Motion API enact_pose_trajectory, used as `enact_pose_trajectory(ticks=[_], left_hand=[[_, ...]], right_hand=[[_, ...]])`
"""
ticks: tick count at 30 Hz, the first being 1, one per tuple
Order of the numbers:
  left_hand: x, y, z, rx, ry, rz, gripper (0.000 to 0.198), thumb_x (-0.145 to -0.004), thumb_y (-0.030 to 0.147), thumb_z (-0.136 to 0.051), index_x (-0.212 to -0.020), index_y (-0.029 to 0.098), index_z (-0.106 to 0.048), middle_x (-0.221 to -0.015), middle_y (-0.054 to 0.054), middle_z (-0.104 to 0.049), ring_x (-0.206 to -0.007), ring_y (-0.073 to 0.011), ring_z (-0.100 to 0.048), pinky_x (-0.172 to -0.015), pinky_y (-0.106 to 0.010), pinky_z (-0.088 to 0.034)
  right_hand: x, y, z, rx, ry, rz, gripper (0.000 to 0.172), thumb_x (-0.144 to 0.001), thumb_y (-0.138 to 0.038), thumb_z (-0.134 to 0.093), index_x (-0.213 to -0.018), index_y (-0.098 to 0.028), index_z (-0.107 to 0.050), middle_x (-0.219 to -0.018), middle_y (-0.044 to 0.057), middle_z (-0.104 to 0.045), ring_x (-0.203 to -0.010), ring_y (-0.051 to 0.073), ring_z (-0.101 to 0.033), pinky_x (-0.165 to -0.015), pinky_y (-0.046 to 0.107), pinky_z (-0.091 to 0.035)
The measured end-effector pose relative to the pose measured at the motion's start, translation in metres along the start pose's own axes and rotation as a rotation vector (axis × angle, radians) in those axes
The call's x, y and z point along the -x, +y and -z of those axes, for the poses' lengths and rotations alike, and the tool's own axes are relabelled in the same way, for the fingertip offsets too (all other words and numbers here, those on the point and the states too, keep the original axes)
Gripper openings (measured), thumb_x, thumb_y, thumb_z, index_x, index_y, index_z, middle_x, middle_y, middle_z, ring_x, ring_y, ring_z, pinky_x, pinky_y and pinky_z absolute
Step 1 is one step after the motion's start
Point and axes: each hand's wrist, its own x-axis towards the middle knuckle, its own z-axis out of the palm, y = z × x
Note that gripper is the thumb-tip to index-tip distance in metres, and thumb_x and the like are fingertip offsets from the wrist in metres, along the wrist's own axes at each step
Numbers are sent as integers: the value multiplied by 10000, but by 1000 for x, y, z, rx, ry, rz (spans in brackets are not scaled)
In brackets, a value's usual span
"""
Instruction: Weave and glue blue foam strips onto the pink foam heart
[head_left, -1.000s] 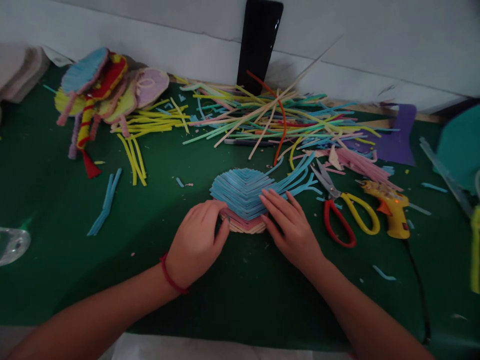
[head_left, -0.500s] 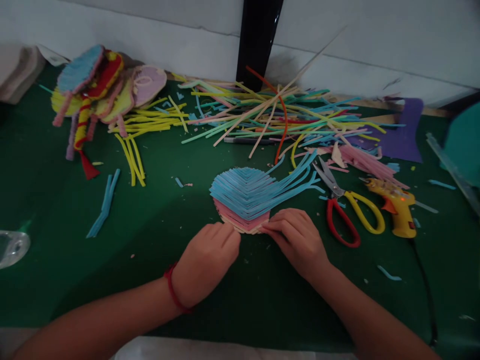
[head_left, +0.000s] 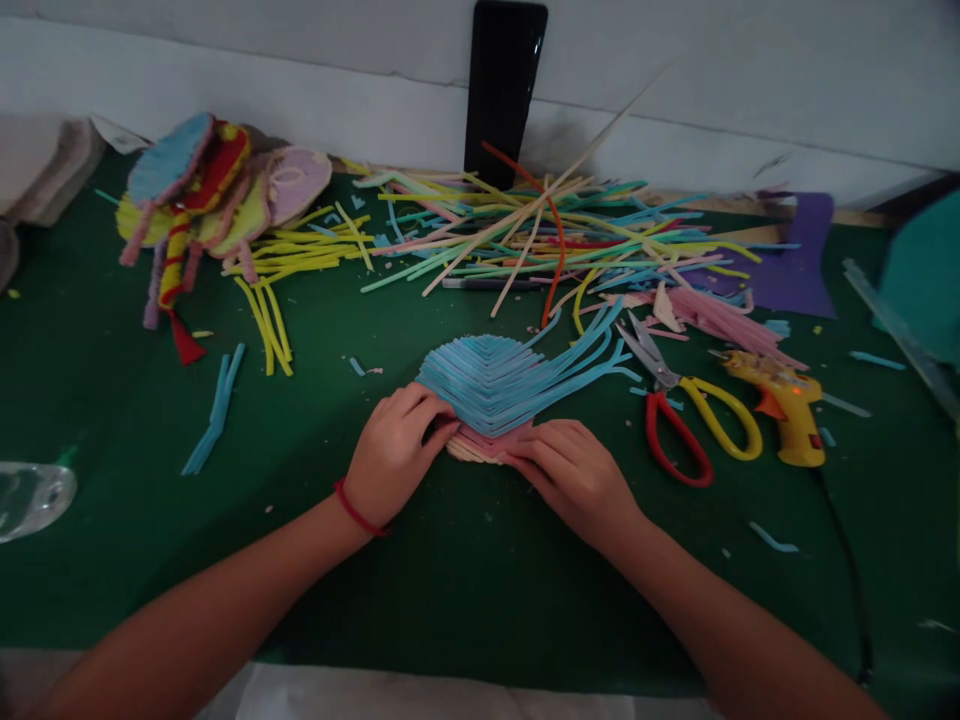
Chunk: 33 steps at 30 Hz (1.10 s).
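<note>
A small round craft piece (head_left: 489,380) lies on the green tabletop, faced with strips laid in a V pattern, blue above, pink below and cream at the bottom edge. Loose blue strip ends (head_left: 581,365) fan out from its right side. My left hand (head_left: 396,440), with a red cord on the wrist, pinches the piece at its lower left edge. At the lower right edge, the fingers of my right hand (head_left: 574,465) are closed on it. My fingertips hide parts of the pink and cream strips.
Open scissors (head_left: 667,375) and a yellow glue gun (head_left: 787,400) with a black cord lie to the right. Behind is a heap of coloured strips (head_left: 517,225), with a black phone (head_left: 504,90) upright against the wall. Finished fan-shaped pieces (head_left: 217,190) are stacked at the back left.
My left hand has shifted up and left along the edge of the craft piece, from the bottom to its lower left side. My right hand remains at the lower right edge. The view has tilted slightly.
</note>
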Motion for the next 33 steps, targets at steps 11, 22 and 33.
enact_pose_trajectory(ticks=[11,22,33], left_hand=[[-4,-3,1,126,24,41,46,-861,154,-571,-846,187,-600,-869,-20,-559,-829,-176,-558,-751,-333,-473],[-26,-53,50,-89,239,112,55,-833,151,-576,-840,171,-626,-846,-30,-589,-783,-177,-590,-733,-311,-472],[-30,-81,60,-243,173,67,143,-858,261,-558,-790,176,-651,-862,-56,-591,-794,-201,-585,-751,-341,-466]], right_hand=[[0,-1,1,22,8,3,142,-896,-146,-531,-802,-163,-636,-762,54,-683,-756,159,-627,-704,297,-487],[3,0,1,46,-17,12,126,-894,-169,-545,-800,-152,-627,-769,56,-683,-747,160,-634,-710,293,-488],[4,-1,2,80,-40,22,159,-912,-193,-519,-800,-165,-628,-768,49,-682,-729,159,-632,-671,281,-465]])
